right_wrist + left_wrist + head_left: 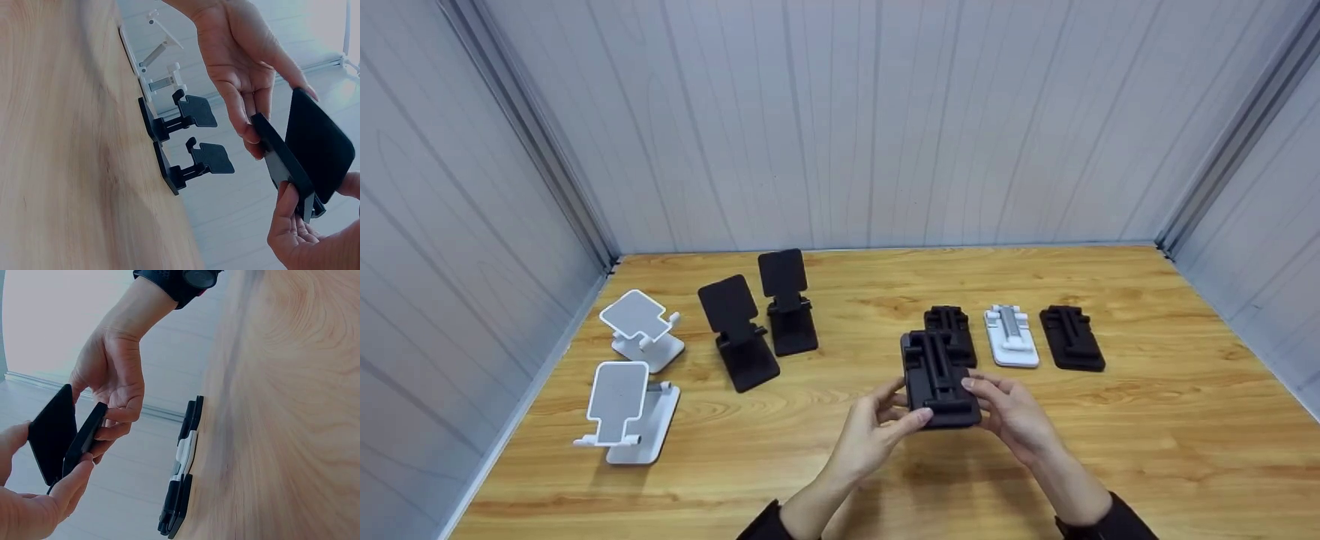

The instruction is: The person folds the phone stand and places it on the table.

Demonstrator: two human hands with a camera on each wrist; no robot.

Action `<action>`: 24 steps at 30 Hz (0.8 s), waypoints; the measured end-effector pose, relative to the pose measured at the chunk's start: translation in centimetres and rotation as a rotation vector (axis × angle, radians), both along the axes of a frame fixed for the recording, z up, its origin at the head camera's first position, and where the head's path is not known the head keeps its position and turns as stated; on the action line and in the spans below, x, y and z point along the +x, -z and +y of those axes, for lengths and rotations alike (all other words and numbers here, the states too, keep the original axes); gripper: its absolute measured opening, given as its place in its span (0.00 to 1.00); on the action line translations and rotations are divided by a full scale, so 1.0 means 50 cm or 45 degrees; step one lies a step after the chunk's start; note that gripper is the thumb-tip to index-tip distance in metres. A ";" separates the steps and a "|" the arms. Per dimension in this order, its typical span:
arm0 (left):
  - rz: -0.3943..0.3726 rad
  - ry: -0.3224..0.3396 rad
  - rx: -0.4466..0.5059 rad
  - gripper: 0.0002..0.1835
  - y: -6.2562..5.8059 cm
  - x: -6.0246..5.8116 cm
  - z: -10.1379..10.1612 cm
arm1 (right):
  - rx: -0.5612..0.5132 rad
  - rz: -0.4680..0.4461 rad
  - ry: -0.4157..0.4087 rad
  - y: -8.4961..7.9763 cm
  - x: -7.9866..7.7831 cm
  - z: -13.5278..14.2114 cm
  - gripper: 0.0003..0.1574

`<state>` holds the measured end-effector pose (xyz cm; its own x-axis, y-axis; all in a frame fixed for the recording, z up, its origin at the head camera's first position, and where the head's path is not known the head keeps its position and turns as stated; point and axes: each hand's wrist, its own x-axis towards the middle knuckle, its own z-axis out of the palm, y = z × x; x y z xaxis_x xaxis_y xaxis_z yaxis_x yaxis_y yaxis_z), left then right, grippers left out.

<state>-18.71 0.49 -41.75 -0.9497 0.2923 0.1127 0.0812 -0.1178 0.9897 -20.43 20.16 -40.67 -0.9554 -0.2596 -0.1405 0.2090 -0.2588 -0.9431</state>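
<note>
A black folding phone stand [943,381] is held above the table by both hands. My left hand [871,433] grips its left side, thumb on the lower front edge and fingers behind. On the right side, my right hand [1018,420] pinches the stand with the thumb in front and fingers underneath. Both wrist views show the stand's plate [316,147] angled away from its base [284,157], with a narrow wedge between them. Right behind it on the table lies another folded black stand [962,318], partly covered by the held one in the head view.
To the right lie a folded white stand [1012,337] and a folded black stand [1072,339]. At left stand two unfolded black stands [741,337] [787,300] and two unfolded white stands [619,394] [641,322]. Pale panels [840,127] enclose the wooden table [780,480].
</note>
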 end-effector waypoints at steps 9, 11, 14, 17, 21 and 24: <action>0.000 -0.050 0.080 0.33 0.010 -0.002 0.002 | 0.094 0.034 -0.007 0.005 -0.001 -0.006 0.31; 0.003 -0.071 0.075 0.32 0.013 -0.004 0.003 | 0.103 0.059 -0.023 0.006 0.000 -0.006 0.33; 0.000 -0.091 0.074 0.31 0.016 -0.005 0.002 | 0.111 0.079 -0.037 0.009 0.000 -0.007 0.35; -0.013 -0.098 0.092 0.32 0.014 -0.003 -0.001 | 0.107 0.084 -0.034 0.013 0.001 -0.010 0.34; -0.040 -0.114 0.119 0.32 0.010 -0.001 -0.007 | 0.094 0.080 -0.053 0.015 0.006 -0.016 0.32; -0.050 -0.131 0.132 0.32 0.007 -0.001 -0.013 | 0.080 0.076 -0.090 0.015 0.011 -0.022 0.27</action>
<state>-18.74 -0.16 -42.09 -0.9783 0.1819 0.0997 0.0598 -0.2128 0.9753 -19.86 19.07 -41.44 -0.9423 -0.3191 -0.1017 0.1673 -0.1854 -0.9683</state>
